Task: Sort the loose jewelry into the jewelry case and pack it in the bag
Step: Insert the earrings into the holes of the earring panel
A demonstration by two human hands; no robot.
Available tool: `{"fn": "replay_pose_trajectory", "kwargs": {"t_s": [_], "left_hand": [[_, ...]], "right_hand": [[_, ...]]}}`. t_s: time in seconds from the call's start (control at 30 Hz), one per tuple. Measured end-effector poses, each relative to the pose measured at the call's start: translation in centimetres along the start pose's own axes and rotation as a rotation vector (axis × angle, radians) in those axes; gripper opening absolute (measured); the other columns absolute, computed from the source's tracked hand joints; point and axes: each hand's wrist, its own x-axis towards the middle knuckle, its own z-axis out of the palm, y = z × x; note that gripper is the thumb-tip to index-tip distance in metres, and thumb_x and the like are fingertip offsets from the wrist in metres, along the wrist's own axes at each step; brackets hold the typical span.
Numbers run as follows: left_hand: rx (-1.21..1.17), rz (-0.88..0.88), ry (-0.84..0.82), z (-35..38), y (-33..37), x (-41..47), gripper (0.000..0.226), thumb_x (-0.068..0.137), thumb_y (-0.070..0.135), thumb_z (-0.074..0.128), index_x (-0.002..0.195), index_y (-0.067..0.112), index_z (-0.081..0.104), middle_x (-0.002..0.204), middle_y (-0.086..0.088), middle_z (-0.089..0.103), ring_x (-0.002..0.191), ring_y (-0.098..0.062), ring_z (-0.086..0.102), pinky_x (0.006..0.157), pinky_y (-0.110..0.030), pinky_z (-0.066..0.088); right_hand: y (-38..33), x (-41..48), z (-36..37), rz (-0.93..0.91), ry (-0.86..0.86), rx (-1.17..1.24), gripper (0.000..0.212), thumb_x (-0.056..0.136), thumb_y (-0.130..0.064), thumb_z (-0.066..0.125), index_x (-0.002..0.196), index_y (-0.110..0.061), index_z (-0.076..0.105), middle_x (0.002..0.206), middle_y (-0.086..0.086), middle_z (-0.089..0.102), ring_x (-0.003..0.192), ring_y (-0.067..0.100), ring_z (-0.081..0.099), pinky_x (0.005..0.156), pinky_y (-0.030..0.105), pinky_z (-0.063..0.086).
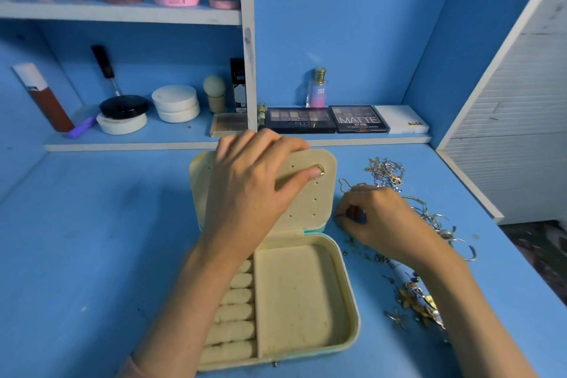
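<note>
Many pieces of loose jewelry (395, 181), likely light and tangle-prone, lie on the bench (92, 239) right of the jewelry case (300, 291); lift each by a rigid part. The left hand (245, 190) grip holds the lid panel (319, 193), thumb on a gold earring (319, 169); the right hand (377, 218) grip pinches a small piece (343, 217), mostly hidden. No bag visible.

Jewelry case (352, 316) open on the table (92, 255); loose jewelry (387, 171) strewn right of the case, palettes (300, 120) on the ledge (368, 140) behind it, jars (176, 103) behind-left.
</note>
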Motion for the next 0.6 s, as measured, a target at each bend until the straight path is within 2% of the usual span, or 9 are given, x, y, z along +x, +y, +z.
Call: {"fn": "replay_pose_trajectory", "kwargs": {"t_s": [0.1, 0.17, 0.23, 0.3, 0.37, 0.47, 0.53, 0.6], "left_hand": [[0.002, 0.021, 0.012, -1.1, 0.9, -0.6, 0.028, 0.085, 0.045, 0.066, 0.094, 0.019, 0.071, 0.083, 0.003, 0.065, 0.079, -0.019, 0.058, 0.075, -0.032, 0.035], [0.024, 0.045, 0.014, -2.1, 1.6, -1.4, 0.026, 0.086, 0.043, 0.068, 0.093, 0.018, 0.071, 0.082, 0.003, 0.064, 0.077, -0.020, 0.058, 0.073, -0.033, 0.036], [0.053, 0.059, 0.023, -2.8, 2.4, -2.4, 0.023, 0.087, 0.041, 0.069, 0.091, 0.019, 0.071, 0.082, 0.003, 0.064, 0.075, -0.020, 0.057, 0.071, -0.034, 0.036], [0.082, 0.062, 0.042, -3.2, 3.2, -3.4, 0.021, 0.088, 0.039, 0.069, 0.087, 0.018, 0.071, 0.081, 0.003, 0.064, 0.073, -0.020, 0.056, 0.070, -0.032, 0.034], [0.103, 0.063, 0.061, -3.4, 3.8, -4.3, 0.021, 0.088, 0.038, 0.069, 0.083, 0.018, 0.072, 0.079, 0.003, 0.064, 0.070, -0.021, 0.058, 0.069, -0.031, 0.031], [0.120, 0.068, 0.087, -3.5, 4.2, -5.1, 0.020, 0.088, 0.037, 0.070, 0.080, 0.019, 0.072, 0.076, 0.004, 0.065, 0.065, -0.022, 0.059, 0.068, -0.030, 0.031], [0.122, 0.074, 0.104, -3.4, 4.3, -5.3, 0.020, 0.087, 0.037, 0.071, 0.080, 0.019, 0.072, 0.076, 0.004, 0.065, 0.064, -0.021, 0.058, 0.067, -0.030, 0.031], [0.120, 0.075, 0.118, -3.3, 4.3, -5.4, 0.020, 0.087, 0.038, 0.072, 0.079, 0.020, 0.072, 0.076, 0.005, 0.065, 0.065, -0.020, 0.056, 0.067, -0.030, 0.031]], "right_hand": [[0.1, 0.2, -0.1, -0.003, -0.001, 0.035, 0.009, 0.084, -0.012, 0.062, 0.081, -0.020, 0.066, 0.073, -0.010, 0.058, 0.069, 0.008, 0.054, 0.067, 0.033, 0.050], [-0.1, 0.1, -0.3, 0.005, 0.013, 0.095, 0.019, 0.084, -0.010, 0.063, 0.074, -0.025, 0.061, 0.067, -0.015, 0.056, 0.064, 0.003, 0.054, 0.061, 0.018, 0.044], [-0.5, 0.0, -0.7, 0.026, 0.053, 0.228, 0.027, 0.084, -0.007, 0.065, 0.069, -0.029, 0.057, 0.063, -0.013, 0.058, 0.059, -0.001, 0.053, 0.057, 0.010, 0.039], [-1.0, 0.0, -1.3, 0.065, 0.089, 0.471, 0.018, 0.086, -0.007, 0.065, 0.074, -0.020, 0.064, 0.066, -0.002, 0.063, 0.056, 0.001, 0.050, 0.058, 0.012, 0.039], [-1.6, -0.1, -2.0, 0.075, 0.091, 0.772, 0.011, 0.086, -0.006, 0.064, 0.079, -0.013, 0.067, 0.070, 0.005, 0.064, 0.063, 0.010, 0.054, 0.063, 0.020, 0.044], [-2.4, -0.3, -3.5, -0.038, -0.063, 1.048, 0.002, 0.079, -0.013, 0.068, 0.078, -0.011, 0.068, 0.073, 0.006, 0.065, 0.069, 0.015, 0.058, 0.066, 0.022, 0.047], [-2.6, -0.3, -4.5, -0.108, -0.220, 1.055, 0.008, 0.075, -0.017, 0.067, 0.078, -0.010, 0.070, 0.073, 0.007, 0.066, 0.069, 0.017, 0.057, 0.067, 0.023, 0.048], [-2.7, 0.0, -5.5, -0.140, -0.344, 0.960, 0.005, 0.076, -0.010, 0.066, 0.078, -0.006, 0.068, 0.072, 0.006, 0.066, 0.069, 0.017, 0.057, 0.069, 0.022, 0.048]]}}
